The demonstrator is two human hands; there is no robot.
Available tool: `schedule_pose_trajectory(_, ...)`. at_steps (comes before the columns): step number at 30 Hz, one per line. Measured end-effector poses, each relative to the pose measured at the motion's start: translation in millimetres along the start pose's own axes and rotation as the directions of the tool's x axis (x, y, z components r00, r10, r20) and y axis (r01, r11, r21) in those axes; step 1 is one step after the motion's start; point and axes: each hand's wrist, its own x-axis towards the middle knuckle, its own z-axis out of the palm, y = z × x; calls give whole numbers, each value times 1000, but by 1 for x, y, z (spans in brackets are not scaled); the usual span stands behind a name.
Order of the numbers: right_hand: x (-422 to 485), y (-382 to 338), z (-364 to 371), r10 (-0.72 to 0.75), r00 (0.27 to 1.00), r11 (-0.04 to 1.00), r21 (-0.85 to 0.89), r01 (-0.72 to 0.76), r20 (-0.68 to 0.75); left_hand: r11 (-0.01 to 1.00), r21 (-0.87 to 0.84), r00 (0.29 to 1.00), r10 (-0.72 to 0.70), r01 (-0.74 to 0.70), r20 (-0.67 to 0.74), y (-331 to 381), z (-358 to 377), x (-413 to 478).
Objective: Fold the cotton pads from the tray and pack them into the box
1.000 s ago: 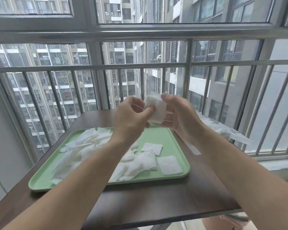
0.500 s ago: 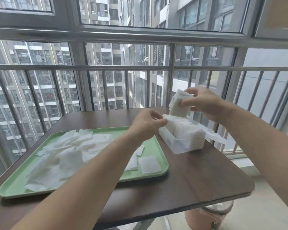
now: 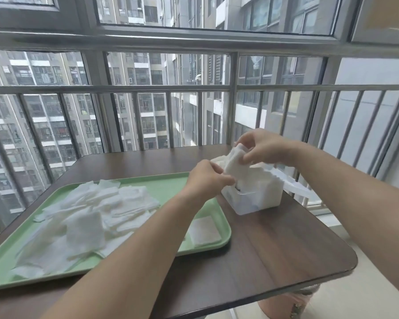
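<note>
A pale green tray [image 3: 171, 184] sits toward the left edge of the wooden table [image 3: 274, 249], heaped with loose white cotton pads [image 3: 90, 212]. A single flat pad [image 3: 204, 230] lies in its near right corner. Just beside the tray's far right corner stands a clear plastic box [image 3: 251, 200], lid open, packed with folded pads. A folded pad [image 3: 234, 164] tilts over the box, pinched between the left hand [image 3: 207, 178] and the right hand [image 3: 265, 146].

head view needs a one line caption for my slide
Left hand and right hand hold a folded white cotton pad over the clear plastic box beside the green tray
</note>
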Motion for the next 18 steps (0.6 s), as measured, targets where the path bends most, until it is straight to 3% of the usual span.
schedule_pose_trajectory(4, 4, -9, 4, -37, 997, 955, -291, 57, 73, 999, -42, 1000, 3, -2, 27, 0, -2, -4)
schedule_pose_trajectory(8, 12, -26, 21, -54, 990, 823, -556, 117, 129, 999, -31, 999, 32, -31, 38, 1, -6, -9)
schedule_pose_trajectory(18, 18, -24, 42, -185, 983, 732, -665, 148, 16, 997, -44, 997, 67, -66, 26, -6, -7, -9)
